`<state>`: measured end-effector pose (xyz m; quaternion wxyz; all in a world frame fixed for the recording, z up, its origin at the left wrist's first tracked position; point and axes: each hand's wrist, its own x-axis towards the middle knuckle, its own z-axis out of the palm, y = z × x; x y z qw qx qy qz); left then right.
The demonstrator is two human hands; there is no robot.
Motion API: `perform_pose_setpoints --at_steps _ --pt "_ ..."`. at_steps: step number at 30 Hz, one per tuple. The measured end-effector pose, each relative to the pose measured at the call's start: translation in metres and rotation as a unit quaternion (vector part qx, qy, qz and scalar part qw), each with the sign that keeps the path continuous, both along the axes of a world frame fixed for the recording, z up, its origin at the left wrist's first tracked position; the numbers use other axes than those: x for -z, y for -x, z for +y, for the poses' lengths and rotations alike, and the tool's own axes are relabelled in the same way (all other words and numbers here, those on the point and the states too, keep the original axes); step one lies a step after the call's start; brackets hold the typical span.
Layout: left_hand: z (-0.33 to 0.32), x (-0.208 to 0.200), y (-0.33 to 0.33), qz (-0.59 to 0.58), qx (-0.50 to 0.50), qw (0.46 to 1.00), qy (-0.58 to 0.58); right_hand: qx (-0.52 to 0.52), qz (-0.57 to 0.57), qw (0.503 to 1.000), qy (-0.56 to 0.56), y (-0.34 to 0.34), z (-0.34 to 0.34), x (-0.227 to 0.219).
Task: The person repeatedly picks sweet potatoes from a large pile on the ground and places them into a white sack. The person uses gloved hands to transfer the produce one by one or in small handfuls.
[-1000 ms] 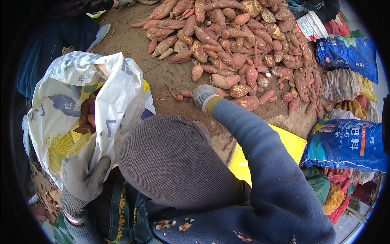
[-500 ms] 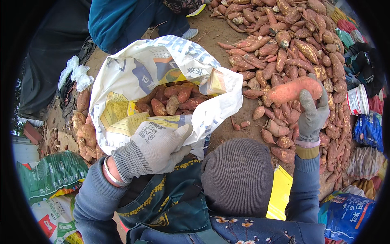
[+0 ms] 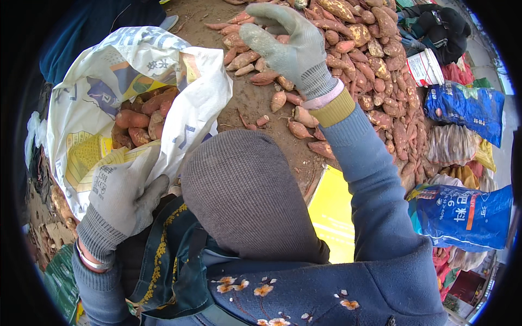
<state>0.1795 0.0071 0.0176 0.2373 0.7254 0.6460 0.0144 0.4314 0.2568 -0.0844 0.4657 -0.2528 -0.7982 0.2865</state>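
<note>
My left hand (image 3: pixel 122 198), in a grey-white knit glove, grips the near rim of a white woven sack (image 3: pixel 204 89). The sack's mouth gapes upward, and reddish sweet potatoes (image 3: pixel 132 118) lie inside it. My right hand (image 3: pixel 291 49), gloved in grey, is raised over the near-left side of a large heap of sweet potatoes (image 3: pixel 375 65). Its fingers and thumb are spread, with no sweet potato between them. A few loose sweet potatoes (image 3: pixel 299 130) lie on the soil by my right wrist.
A grey knit cap (image 3: pixel 244 195) covers the middle foreground. Beside it lies a yellow sheet (image 3: pixel 333 206). Blue sacks (image 3: pixel 465 111) and a white bucket (image 3: pixel 425 68) stand at right. Another person (image 3: pixel 440 32) is at the far right; a dark-clothed person (image 3: pixel 81 43) is at the far left.
The large sweet potato has left my right hand, which has moved left and farther away with its fingers apart. My left hand stays at the sack's rim. The whole view has shifted right.
</note>
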Motion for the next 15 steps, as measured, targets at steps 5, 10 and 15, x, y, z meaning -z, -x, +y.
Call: perform_pose_setpoints --at_steps 5,10,15 --pt "0.004 -0.004 0.0 -0.01 0.002 1.0 0.011 0.225 -0.458 0.792 0.335 -0.122 -0.013 0.096" --pt "0.007 -0.005 -0.004 -0.007 -0.01 1.0 0.017 0.188 -0.602 0.76 0.154 -0.147 -0.049 0.189" --pt "0.01 -0.005 -0.005 -0.001 -0.002 1.0 0.013 0.212 -0.619 0.745 0.133 -0.133 -0.072 0.234"
